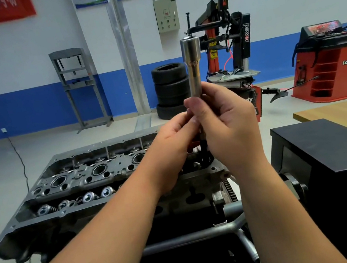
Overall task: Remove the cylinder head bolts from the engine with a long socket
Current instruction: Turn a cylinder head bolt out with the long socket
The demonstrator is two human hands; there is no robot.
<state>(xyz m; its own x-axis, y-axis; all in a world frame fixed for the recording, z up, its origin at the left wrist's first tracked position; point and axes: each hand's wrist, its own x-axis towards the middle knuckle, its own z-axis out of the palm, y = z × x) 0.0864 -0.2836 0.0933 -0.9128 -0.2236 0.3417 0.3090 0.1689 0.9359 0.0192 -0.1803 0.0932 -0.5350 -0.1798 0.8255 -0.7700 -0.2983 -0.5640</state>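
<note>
I see "power" on the black-orange tyre changer (241, 36) and "Lanpody" on the red balancer (337, 64), my left hand (175, 135) and right hand (227, 118) pinching the smooth steel long socket (193, 69) upright at frame centre, cast grey engine (89, 181) lower left

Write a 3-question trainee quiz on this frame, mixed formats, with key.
1. True or false: the long socket is held upright above the engine.
2. Which hands grip the tool? A) left only B) right only C) both
3. Fill in: behind the socket, against the wall, stands a stack of ____.

Key:
1. True.
2. C: left hand and right hand both grip its lower end.
3. Tyres.
</note>
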